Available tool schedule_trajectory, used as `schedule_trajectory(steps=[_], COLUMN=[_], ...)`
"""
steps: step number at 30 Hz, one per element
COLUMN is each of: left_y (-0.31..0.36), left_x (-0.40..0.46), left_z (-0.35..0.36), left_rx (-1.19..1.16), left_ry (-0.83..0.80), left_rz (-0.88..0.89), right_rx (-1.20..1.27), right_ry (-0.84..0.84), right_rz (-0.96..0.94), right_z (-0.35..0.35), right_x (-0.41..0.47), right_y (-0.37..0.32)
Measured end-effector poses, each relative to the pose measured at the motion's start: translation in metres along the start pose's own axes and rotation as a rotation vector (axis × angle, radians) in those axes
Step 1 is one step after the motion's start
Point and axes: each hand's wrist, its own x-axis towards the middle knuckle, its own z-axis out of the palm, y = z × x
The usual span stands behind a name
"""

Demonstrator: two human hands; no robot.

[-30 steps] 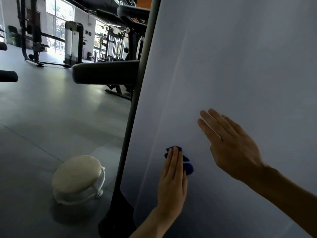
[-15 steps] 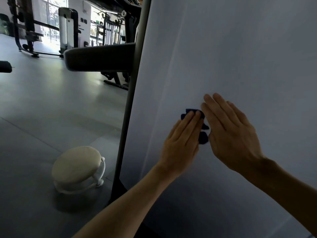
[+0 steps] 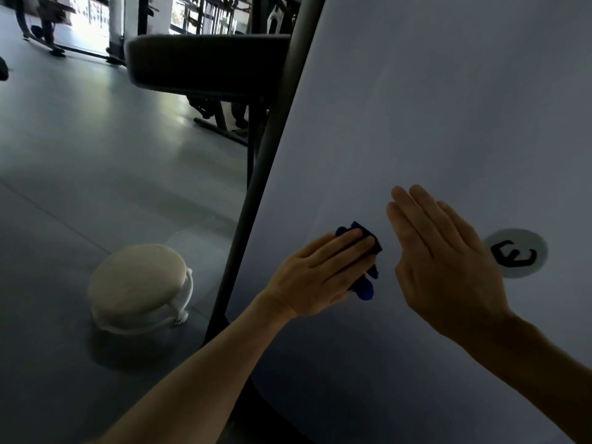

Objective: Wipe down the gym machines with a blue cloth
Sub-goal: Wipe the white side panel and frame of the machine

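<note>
1. On the grey floor at the left stands a round cream stool with a white frame, just beside the machine's dark upright post.
2. Above it a dark padded rest juts out leftward from the post.
3. Right of the post, a large pale panel of the gym machine fills the view.
4. The left hand lies flat on the panel with fingers straight and together, pressing the blue cloth against it. The cloth is crumpled under the fingers, showing past the fingertips and below them.
5. The right hand is just beside the cloth, apart from it, fingers straight and together, palm toward the panel, holding nothing.
6. Further right, a round white sticker with a black mark sits on the panel.
</note>
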Motion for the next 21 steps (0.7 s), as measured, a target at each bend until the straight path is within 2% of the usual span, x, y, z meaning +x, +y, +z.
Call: schedule_trajectory(steps=[2,4,6,9,10,12,14,15,18,21], left_y=[-0.009,-0.02,-0.034,-0.046,-0.046,-0.04,-0.023,-0.012,0.027,0.014], left_x=[-0.006,-0.016,-0.025,-0.025,-0.019,-0.002,0.022,0.036,0.065,0.055], left_z=[-0.003,-0.006,-0.009,-0.012,-0.012,-0.008,-0.004,-0.002,0.003,-0.002], left_rx=[-0.007,-0.018,-0.088,-0.302,-0.347,-0.343,-0.342,-0.341,-0.258,-0.176], left_ry=[0.004,-0.004,0.026,0.172,0.21,0.286,0.338,0.335,0.262,0.153], left_rz=[-0.09,-0.264,-0.553,-1.127,-1.251,-1.348,-1.3,-1.219,-0.835,-0.537], right_rx=[0.001,0.011,0.021,0.038,0.042,0.045,0.047,0.045,0.024,0.022], right_ry=[-0.019,-0.025,-0.014,0.006,0.008,0.015,0.019,0.018,-0.006,-0.011], right_rz=[-0.002,0.002,0.007,0.014,0.013,0.004,0.007,0.009,0.002,0.003], right_z=[-0.002,-0.003,-0.003,-0.004,-0.004,-0.004,-0.002,-0.001,0.0,0.0], right_x=[0.001,0.001,0.0,-0.001,-0.001,0.0,-0.001,-0.001,-0.001,-0.002], right_y=[0.001,0.001,-0.001,-0.002,-0.002,0.0,-0.001,0.0,0.002,0.003])
